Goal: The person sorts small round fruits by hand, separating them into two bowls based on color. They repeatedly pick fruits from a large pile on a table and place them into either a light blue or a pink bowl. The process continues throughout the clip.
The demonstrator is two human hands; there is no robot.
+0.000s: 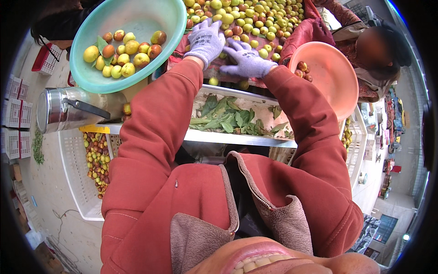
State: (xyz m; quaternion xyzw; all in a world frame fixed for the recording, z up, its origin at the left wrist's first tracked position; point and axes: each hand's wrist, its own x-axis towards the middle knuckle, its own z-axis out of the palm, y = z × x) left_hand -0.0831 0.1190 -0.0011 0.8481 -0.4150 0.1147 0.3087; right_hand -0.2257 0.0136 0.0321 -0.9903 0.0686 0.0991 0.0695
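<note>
Green and reddish-brown jujubes (255, 17) lie heaped on a red cloth (253, 77) at the far side. My left hand (205, 41), in a pale purple knit glove bearing writing, reaches to the near edge of the heap. Its fingertips are among the fruit, and its palm is hidden. Just right of it, my right hand (248, 60), gloved alike, is spread palm down over the cloth with its fingers apart. A few loose jujubes (213, 81) rest near the cloth's front edge. A turquoise basin (82, 65) to the left holds larger jujubes (131, 47) and some leaves.
Closer to me, a metal-edged trough (239, 138) holds green leaves (232, 116). An orange basin (337, 82) with several jujubes stands right, beside a person (373, 48). At left are a steel flask (78, 108) and a white plastic crate (73, 178) containing jujubes.
</note>
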